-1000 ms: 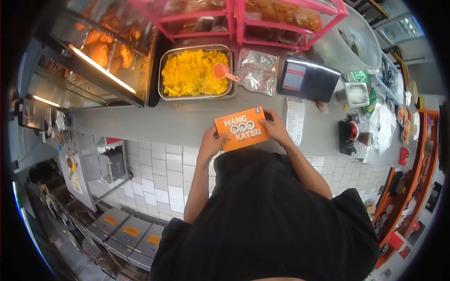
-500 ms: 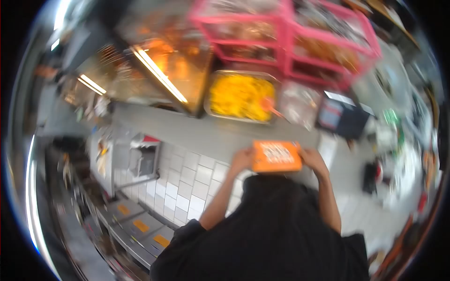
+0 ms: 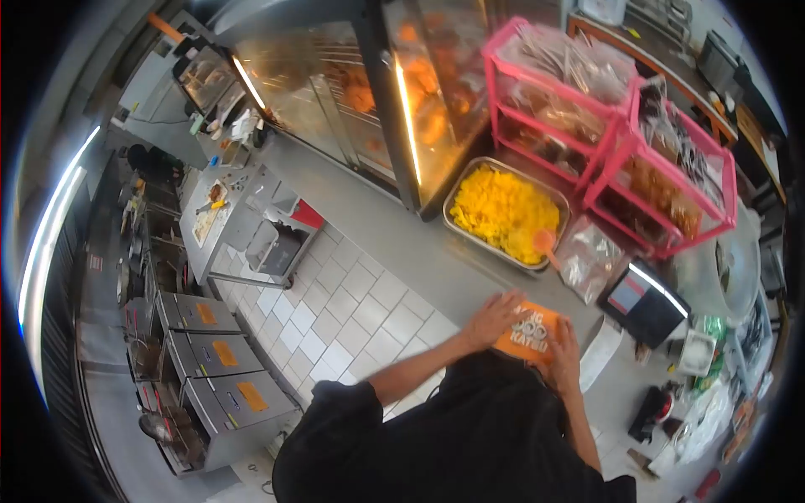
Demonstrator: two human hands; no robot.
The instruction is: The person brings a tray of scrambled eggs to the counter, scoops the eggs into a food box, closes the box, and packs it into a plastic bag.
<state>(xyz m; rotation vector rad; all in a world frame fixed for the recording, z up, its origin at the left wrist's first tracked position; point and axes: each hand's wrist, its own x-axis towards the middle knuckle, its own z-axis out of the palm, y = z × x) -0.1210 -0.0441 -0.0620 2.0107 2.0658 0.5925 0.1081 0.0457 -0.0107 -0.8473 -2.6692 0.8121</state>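
Note:
An orange cardboard food box (image 3: 531,334) with white lettering, the word KATSU among it, is held close in front of my black shirt by the steel counter. My left hand (image 3: 495,320) grips its left side, fingers laid over the upper left corner. On the right edge, my right hand (image 3: 564,356) is closed around the box, fingers over the printed face. Just beyond the box lies a metal tray (image 3: 465,232) filled with yellow food pieces (image 3: 496,210); an orange-pink scoop (image 3: 545,243) rests in it.
Pink racks (image 3: 541,94) of wrapped items stand behind the tray, beside a lit glass food warmer (image 3: 402,109). A clear plastic bag (image 3: 589,261) and a black device (image 3: 644,303) are to the right. Grey drawers (image 3: 225,402) stand at the lower left, across the tiled floor.
My view has turned, so the counter and racks appear farther right. My hands have shifted from the box's side edges onto its printed face, and the box now sits tilted.

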